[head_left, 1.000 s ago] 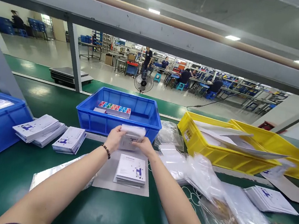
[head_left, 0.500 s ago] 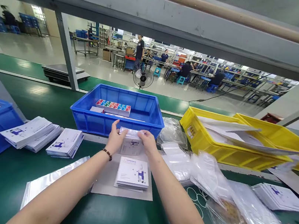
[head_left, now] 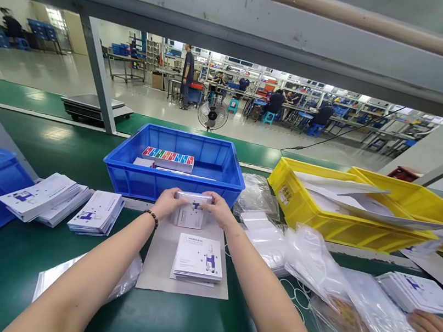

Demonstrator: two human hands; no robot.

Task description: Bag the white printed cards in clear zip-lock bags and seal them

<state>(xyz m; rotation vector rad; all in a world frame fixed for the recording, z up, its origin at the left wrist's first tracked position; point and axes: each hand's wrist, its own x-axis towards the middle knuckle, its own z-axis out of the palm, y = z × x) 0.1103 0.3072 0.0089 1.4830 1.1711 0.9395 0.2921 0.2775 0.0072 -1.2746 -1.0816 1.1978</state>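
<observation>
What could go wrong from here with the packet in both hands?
The plastic-wrapped packet, pinched near its upper sides by the left hand and right hand, might slip if the plastic is slick. The booklet stack on the grey sheet shows no band, so a knock could spread it.

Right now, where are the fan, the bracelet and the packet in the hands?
Fan [head_left: 212, 115]: head view, middle hub.
Bracelet [head_left: 154, 216]: head view, dark beads.
Packet [head_left: 190, 218]: head view, printed front.

Blue bin [head_left: 136, 180] blocks beyond hands [head_left: 166, 204]; tabletop [head_left: 164, 324] free nearside of cardboard [head_left: 157, 262].
</observation>
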